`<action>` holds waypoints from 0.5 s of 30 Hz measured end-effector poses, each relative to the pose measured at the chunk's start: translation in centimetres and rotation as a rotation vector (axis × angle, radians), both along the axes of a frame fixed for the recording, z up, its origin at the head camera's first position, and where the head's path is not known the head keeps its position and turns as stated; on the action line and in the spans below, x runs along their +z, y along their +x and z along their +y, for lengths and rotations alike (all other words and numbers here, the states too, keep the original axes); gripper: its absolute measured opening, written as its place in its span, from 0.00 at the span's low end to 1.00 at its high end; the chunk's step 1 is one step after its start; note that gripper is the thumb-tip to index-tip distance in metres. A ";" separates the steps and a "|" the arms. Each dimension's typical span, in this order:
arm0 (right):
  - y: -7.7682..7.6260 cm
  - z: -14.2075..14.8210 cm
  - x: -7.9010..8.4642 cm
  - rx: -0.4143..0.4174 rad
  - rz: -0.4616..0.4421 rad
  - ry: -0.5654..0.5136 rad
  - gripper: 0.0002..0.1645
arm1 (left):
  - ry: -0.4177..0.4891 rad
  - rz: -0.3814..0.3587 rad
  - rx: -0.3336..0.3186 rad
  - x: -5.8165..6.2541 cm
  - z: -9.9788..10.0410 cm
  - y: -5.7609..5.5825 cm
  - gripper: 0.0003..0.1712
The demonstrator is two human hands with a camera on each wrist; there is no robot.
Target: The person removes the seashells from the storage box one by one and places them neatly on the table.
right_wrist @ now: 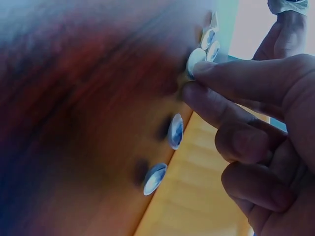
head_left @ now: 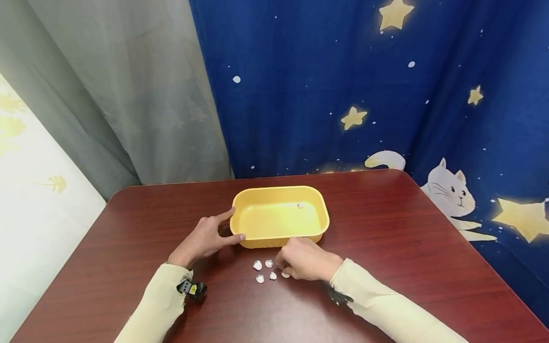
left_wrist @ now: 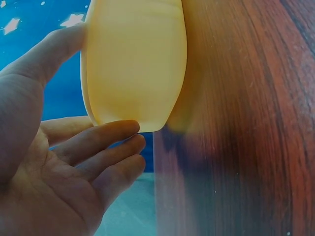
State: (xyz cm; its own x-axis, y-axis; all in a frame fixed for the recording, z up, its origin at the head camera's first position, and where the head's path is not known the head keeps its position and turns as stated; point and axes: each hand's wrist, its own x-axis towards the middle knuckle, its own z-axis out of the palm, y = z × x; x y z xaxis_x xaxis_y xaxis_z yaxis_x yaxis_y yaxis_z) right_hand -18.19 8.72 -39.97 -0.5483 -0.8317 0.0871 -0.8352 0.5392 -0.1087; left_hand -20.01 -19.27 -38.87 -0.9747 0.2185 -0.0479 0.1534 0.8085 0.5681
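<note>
A yellow plastic tub (head_left: pixel 279 237) stands on the table. My left hand (head_left: pixel 208 238) touches its left end, thumb on the near corner and fingers spread at the rim. In the left wrist view those fingers (left_wrist: pixel 106 140) are mostly straight against the tub. My right hand (head_left: pixel 306 259) reaches down before the tub with curled fingers. In the right wrist view its fingertips pinch a small shiny white rounded piece (right_wrist: pixel 195 58). Several similar pieces (head_left: pixel 257 265) lie around those fingertips, two of them (right_wrist: pixel 175 131) showing bluish reflective faces. One small piece (head_left: pixel 300 205) is inside the tub.
The dark red wooden table (head_left: pixel 171 205) has rounded far corners. Behind it hang a grey curtain (head_left: pixel 141 95) and a blue curtain (head_left: pixel 300 95) with stars and a cat. Black straps with small devices (head_left: pixel 191 288) sit at the wrists.
</note>
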 end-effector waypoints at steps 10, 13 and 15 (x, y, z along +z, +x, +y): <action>-0.2 1.0 0.2 -0.022 -0.021 -0.063 0.06 | 0.009 -0.025 0.013 0.2 0.1 0.1 0.59; -0.4 1.6 0.5 -0.025 -0.013 -0.088 0.05 | 0.013 -0.028 0.015 0.2 0.2 0.1 0.58; -0.5 1.9 0.7 -0.026 -0.016 -0.105 0.05 | 0.013 -0.023 0.015 0.2 0.2 0.1 0.58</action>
